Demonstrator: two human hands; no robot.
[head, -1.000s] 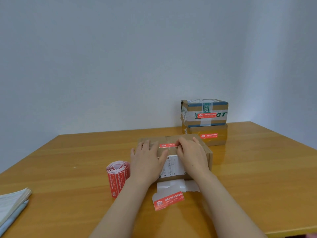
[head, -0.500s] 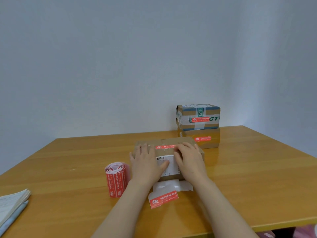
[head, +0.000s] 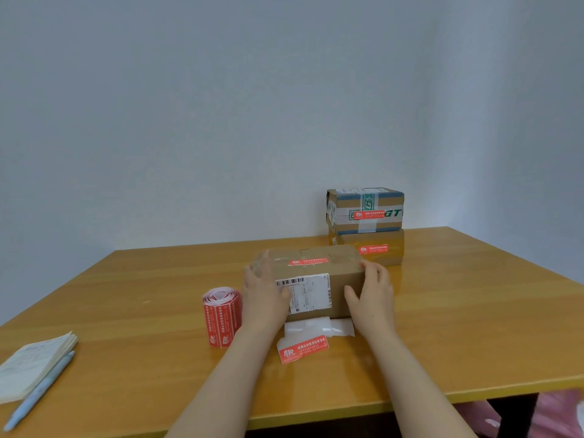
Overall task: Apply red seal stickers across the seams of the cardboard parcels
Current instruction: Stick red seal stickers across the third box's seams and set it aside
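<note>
Mid-table, the parcel [head: 343,279] sits flat with both hands gripping its ends. The left hand [head: 264,295] wraps the left end, fingers up over the top edge, thumb lying across the white shipping label [head: 305,292] on the near face. The right hand [head: 373,292] cups the right end, fingers curled round the corner, thumb on the near face. Up on the taped top, a red sticker [head: 308,261] lies flat. Just left of the parcel stands the roll of stickers [head: 221,314], upright beside the left wrist. Between the forearms, a loose sticker [head: 303,349] lies on the table [head: 474,327], with white backing paper [head: 316,328] touching the parcel's base. Far right there is a stack, upper parcel [head: 365,210] on lower parcel [head: 369,257], each with a red sticker on its near face. At the near left edge lie a notebook [head: 34,365] and a pen [head: 41,390] alongside.
</note>
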